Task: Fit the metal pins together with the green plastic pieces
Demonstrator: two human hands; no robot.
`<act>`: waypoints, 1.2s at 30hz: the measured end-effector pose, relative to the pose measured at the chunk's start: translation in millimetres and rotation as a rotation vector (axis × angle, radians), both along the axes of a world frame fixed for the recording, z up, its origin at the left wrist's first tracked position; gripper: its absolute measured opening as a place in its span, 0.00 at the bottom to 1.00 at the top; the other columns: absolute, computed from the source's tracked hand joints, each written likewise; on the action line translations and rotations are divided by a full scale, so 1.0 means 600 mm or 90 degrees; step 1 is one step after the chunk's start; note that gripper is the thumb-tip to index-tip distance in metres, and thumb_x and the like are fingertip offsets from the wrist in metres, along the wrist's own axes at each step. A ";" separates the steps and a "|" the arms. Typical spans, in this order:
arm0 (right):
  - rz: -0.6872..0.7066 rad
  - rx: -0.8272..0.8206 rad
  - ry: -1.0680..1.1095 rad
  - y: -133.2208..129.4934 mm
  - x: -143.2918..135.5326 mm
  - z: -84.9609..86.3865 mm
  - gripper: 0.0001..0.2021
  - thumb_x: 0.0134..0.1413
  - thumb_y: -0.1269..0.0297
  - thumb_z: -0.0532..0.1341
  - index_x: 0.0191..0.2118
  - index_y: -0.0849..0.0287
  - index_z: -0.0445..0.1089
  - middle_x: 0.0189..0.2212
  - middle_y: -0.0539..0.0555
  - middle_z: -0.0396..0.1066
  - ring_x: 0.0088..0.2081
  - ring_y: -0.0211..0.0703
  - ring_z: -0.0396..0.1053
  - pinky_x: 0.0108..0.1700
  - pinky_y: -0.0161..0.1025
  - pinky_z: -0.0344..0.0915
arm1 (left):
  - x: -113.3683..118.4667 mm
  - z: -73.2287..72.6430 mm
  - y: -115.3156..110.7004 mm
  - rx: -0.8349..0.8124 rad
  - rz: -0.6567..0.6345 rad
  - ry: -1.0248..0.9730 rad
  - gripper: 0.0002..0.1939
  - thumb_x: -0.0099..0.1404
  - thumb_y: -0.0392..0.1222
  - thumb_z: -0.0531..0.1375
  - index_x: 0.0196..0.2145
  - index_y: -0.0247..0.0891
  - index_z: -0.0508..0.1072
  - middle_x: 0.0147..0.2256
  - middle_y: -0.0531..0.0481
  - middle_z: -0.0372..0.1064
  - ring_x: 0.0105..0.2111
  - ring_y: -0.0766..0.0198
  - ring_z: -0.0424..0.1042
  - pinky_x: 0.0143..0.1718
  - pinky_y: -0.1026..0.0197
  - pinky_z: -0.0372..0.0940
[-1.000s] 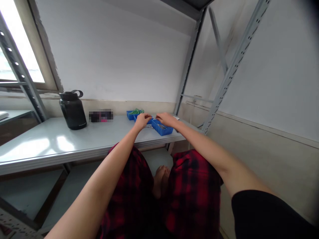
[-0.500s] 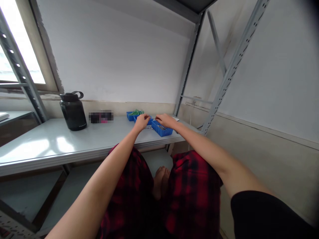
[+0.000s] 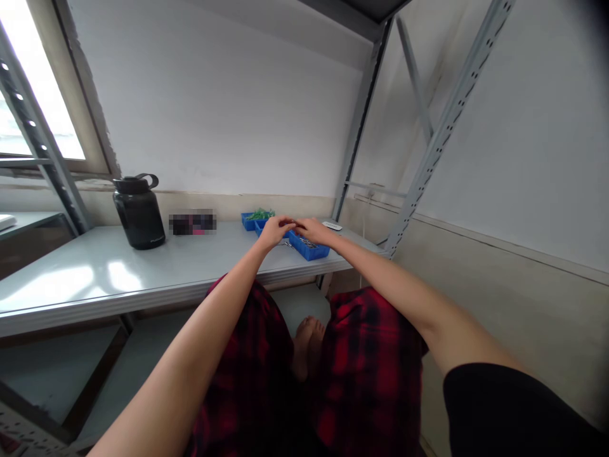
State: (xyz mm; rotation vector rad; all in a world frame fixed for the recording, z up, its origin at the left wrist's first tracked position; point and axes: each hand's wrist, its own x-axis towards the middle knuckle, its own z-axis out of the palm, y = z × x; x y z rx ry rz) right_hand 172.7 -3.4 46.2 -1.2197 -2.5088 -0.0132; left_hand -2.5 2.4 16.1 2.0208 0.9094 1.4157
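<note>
Above the blue bins, my left hand (image 3: 275,231) and my right hand (image 3: 311,230) meet at the fingertips. The fingers of both are pinched together, and whatever they hold is too small to make out. Under my right hand stands a blue bin (image 3: 311,252) with small metal pieces in it. Behind my left hand is a second blue bin (image 3: 259,227), mostly covered by the hand. Farther back, another blue bin (image 3: 247,221) holds a heap of green pieces (image 3: 263,214). A thin metal tool (image 3: 287,244) lies on the table between my hands and the front bin.
On the shelf table (image 3: 204,260) a dark water bottle (image 3: 140,212) stands at the left, beside a blurred-out object (image 3: 193,222). A white flat item (image 3: 332,225) lies behind my right hand. Metal rack posts (image 3: 364,114) rise at the right.
My hands have come together: the left moved slightly right, and its fingertips now meet those of the right. The bins have stayed in place.
</note>
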 end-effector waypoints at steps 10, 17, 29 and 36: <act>-0.079 0.099 -0.046 -0.006 -0.005 0.001 0.16 0.69 0.64 0.52 0.56 0.60 0.69 0.48 0.61 0.76 0.46 0.48 0.73 0.45 0.38 0.64 | -0.002 -0.010 0.010 -0.017 0.116 0.071 0.09 0.65 0.33 0.58 0.40 0.34 0.79 0.39 0.42 0.78 0.41 0.55 0.75 0.46 0.58 0.68; -0.039 0.097 -0.123 -0.009 -0.003 0.010 0.15 0.70 0.65 0.51 0.52 0.61 0.71 0.46 0.61 0.76 0.45 0.47 0.73 0.43 0.36 0.62 | -0.002 -0.014 0.005 -0.054 0.103 0.061 0.20 0.60 0.36 0.65 0.51 0.35 0.74 0.33 0.47 0.78 0.36 0.58 0.76 0.42 0.59 0.68; -0.092 0.114 -0.143 -0.004 0.014 0.015 0.15 0.70 0.65 0.50 0.46 0.62 0.73 0.44 0.60 0.76 0.43 0.45 0.71 0.40 0.35 0.59 | -0.013 -0.007 0.014 -0.086 0.083 0.005 0.08 0.60 0.40 0.64 0.34 0.34 0.81 0.34 0.44 0.80 0.36 0.55 0.76 0.40 0.57 0.70; -0.102 0.112 -0.152 -0.004 0.015 0.014 0.15 0.71 0.64 0.49 0.47 0.61 0.73 0.44 0.60 0.77 0.42 0.45 0.72 0.39 0.35 0.58 | -0.015 -0.014 0.020 -0.055 0.106 0.043 0.07 0.61 0.40 0.63 0.32 0.36 0.81 0.34 0.45 0.80 0.40 0.54 0.76 0.43 0.57 0.69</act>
